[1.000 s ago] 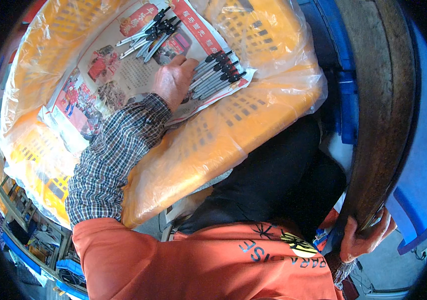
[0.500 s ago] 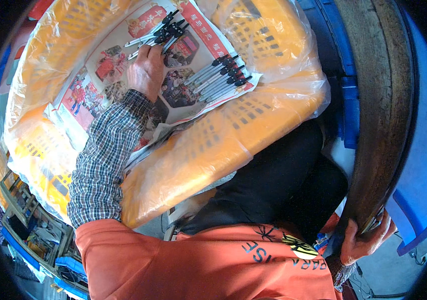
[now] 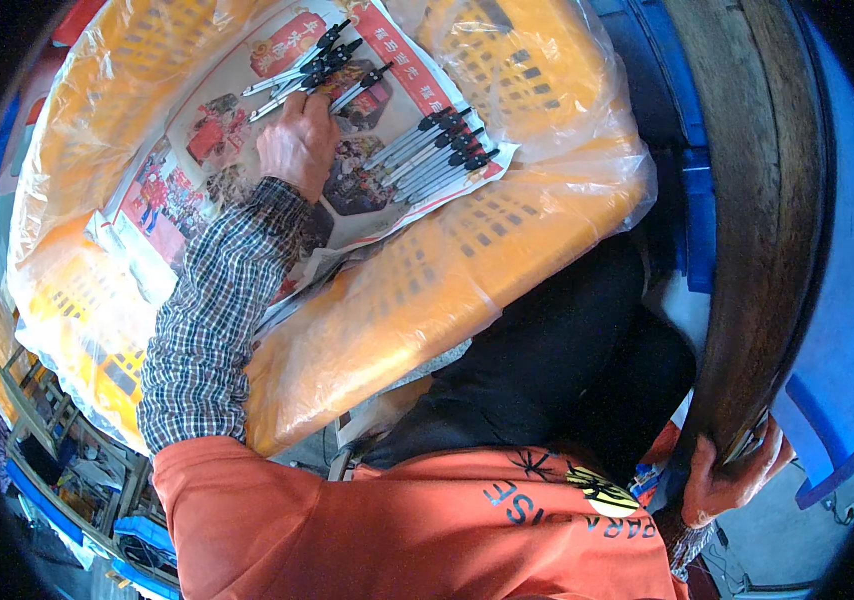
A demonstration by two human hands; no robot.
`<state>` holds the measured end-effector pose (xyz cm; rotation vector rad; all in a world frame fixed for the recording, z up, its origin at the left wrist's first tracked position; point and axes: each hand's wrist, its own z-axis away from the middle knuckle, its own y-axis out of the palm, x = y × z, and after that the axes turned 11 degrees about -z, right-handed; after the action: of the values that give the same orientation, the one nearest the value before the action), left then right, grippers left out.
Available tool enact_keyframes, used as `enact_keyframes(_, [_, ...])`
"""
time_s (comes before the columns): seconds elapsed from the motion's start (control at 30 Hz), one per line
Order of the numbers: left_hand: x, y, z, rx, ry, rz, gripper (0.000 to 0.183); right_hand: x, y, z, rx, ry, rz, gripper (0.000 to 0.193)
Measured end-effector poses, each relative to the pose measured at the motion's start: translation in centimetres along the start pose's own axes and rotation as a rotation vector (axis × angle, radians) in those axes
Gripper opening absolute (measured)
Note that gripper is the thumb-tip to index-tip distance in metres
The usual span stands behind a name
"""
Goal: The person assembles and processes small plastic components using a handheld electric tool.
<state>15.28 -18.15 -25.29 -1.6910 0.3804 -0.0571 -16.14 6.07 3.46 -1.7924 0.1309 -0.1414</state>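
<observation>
My left hand reaches into a plastic-lined yellow basket, its fingers bent onto the lower end of one drawing compass with a black head and silver legs. Just left of it lies a small pile of similar compasses, touching the fingertips. To the right, a neat row of several compasses rests on printed paper. At the lower right, my right hand is closed by the end of a wooden board. Small things between its thumb and fingers are too unclear to name.
Blue plastic crates stand between the basket and the wooden board. A blue panel is at the far right. My dark-trousered legs are below the basket. Cluttered shelving fills the lower left.
One compass has come apart from the pile and slid right under my left hand, which has shifted slightly right. The right hand stays by the board's end.
</observation>
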Motion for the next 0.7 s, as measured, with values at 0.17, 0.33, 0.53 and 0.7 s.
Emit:
enact_keyframes(0.17, [-0.1, 0.6, 0.3, 0.035, 0.081, -0.043, 0.012, 0.4, 0.0, -0.1, -0.012, 0.023, -0.010, 0.062])
enact_keyframes(0.33, [0.3, 0.5, 0.0, 0.068, 0.056, 0.013, 0.016, 0.4, 0.0, -0.3, -0.013, 0.007, -0.003, 0.062])
enact_keyframes(0.53, [0.6, 1.2, 0.0, -0.039, 0.057, 0.093, 0.027, 0.3, 0.1, -0.1, -0.015, 0.006, -0.002, 0.062])
enact_keyframes(0.7, [0.5, 1.7, 0.0, -0.100, 0.057, 0.068, 0.024, 0.3, 0.0, 0.0, -0.010, 0.028, -0.018, 0.062])
